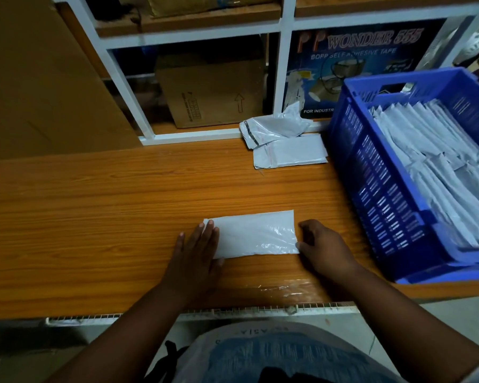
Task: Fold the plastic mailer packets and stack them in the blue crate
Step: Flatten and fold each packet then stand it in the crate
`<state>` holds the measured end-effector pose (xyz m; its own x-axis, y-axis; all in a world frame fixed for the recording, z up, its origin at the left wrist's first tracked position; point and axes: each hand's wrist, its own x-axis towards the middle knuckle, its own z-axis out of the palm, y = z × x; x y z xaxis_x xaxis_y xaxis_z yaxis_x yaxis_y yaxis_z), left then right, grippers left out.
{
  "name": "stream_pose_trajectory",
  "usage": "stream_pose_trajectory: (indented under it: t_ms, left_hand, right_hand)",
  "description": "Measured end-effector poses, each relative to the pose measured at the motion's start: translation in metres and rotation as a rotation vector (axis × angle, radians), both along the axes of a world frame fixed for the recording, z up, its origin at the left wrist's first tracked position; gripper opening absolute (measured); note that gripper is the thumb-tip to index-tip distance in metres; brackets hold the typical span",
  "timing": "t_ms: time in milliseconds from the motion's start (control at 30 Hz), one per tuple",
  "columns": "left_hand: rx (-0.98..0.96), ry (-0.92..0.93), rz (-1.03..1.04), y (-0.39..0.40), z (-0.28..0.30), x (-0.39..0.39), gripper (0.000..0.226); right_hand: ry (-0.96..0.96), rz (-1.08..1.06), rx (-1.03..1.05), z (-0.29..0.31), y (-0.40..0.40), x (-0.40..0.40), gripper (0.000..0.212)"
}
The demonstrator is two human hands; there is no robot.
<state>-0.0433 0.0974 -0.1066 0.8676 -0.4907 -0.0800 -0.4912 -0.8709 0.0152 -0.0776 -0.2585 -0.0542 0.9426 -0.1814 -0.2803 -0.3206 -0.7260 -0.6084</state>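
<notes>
A folded white plastic mailer packet (256,234) lies flat on the wooden table (94,203) in front of me. My left hand (197,250) presses its left end with straight fingers. My right hand (324,250) is at the packet's right edge, fingers curled, and seems to pinch the lower right corner. The blue crate (385,194) stands at the right, holding several folded white packets (448,167) in rows. Two or three loose unfolded mailers (282,139) lie at the back of the table beside the crate.
A white-framed shelf (284,78) rises behind the table, holding a cardboard box (210,92) and a tape carton (365,64). A large brown board (39,78) stands at the left. A plastic bag (260,352) lies on my lap below the table edge.
</notes>
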Motion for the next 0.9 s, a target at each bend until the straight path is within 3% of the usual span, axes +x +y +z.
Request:
stream_pose_trajectory:
  t_ms: [67,167,267,367,467,633,900]
  left_hand:
    - [-0.013,-0.015,-0.037,0.009,0.002,0.001,0.079]
    - [-0.145,-0.088,-0.094,-0.002,0.017,0.005,0.074]
    - [-0.248,-0.142,-0.111,-0.039,0.039,0.016,0.066]
    - [-0.194,-0.102,-0.083,-0.081,0.050,0.029,0.069]
    - [-0.094,-0.079,-0.106,-0.110,0.047,0.032,0.075]
    - [0.055,-0.073,-0.182,-0.124,0.029,0.023,0.081]
    - [-0.069,-0.112,-0.209,-0.116,0.010,0.028,0.079]
  right_hand:
    - [-0.035,0.015,-0.086,0.005,-0.004,-0.010,0.041]
    - [-0.303,0.096,-0.304,0.021,0.006,-0.009,0.032]
    - [-0.501,0.227,-0.397,0.034,0.032,0.016,0.047]
    - [-0.330,0.422,-0.465,0.008,0.053,0.038,0.064]
    - [-0.169,0.460,-0.535,-0.034,0.055,0.038,0.072]
    - [-0.177,0.446,-0.582,-0.044,0.055,0.037,0.071]
    - [-0.215,0.439,-0.602,-0.051,0.055,0.039,0.070]
